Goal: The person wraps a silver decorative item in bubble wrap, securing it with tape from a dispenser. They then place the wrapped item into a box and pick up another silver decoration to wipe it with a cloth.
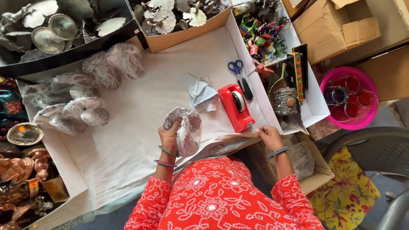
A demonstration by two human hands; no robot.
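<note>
- I see my left hand [169, 137] clenched around a bubble-wrapped ornament [187, 130], held upright just above the near edge of the white worktop [140, 110]; the wrap bunches under the fingers, so the grip seems meant to keep the loose film closed.
- My right hand [268, 135] pinches a strip of tape [243, 135] at the worktop's near right corner, drawn out flat and level just below the red tape dispenser [235, 106]; I judge it is kept taut so it does not curl onto itself.
- The dispenser sits beside the right edge, within easy reach of that hand, with blue-handled scissors [235, 67] just beyond it and a crumpled sheet of pale paper [200, 91] to its left.
- Finished-looking wrapped bundles [85, 98] lie grouped along the left side and far left corner, apart from the working spot.
- The worktop is white card or paper, creased, with raised sides.
- Around it: boxes of silvery metal ornaments [166, 17] at the far edge, painted figurines [262, 34] far right, a pink tray of glasses [350, 98], cardboard cartons [336, 25], a grey chair [375, 149].
</note>
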